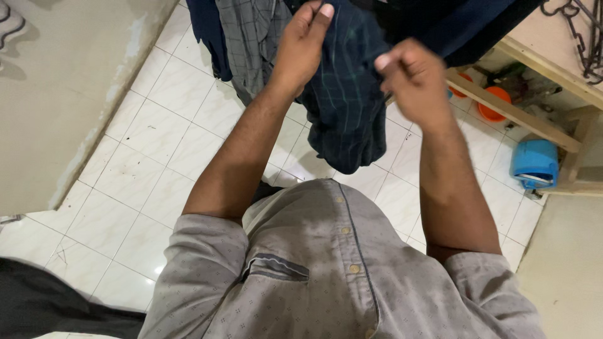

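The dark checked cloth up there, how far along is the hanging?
Already up: a grey checked garment and a navy one hang beside it. In hand: the left hand grips the dark checked cloth near its top, and the right hand is at its edge, blurred. Left: the cloth droops bunched rather than spread flat. No other washing shows.

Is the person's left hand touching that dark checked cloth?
Touching. The head view shows the left hand with its fingers curled over the dark checked cloth.

A dark navy checked garment [345, 107] hangs crumpled above the tiled floor.
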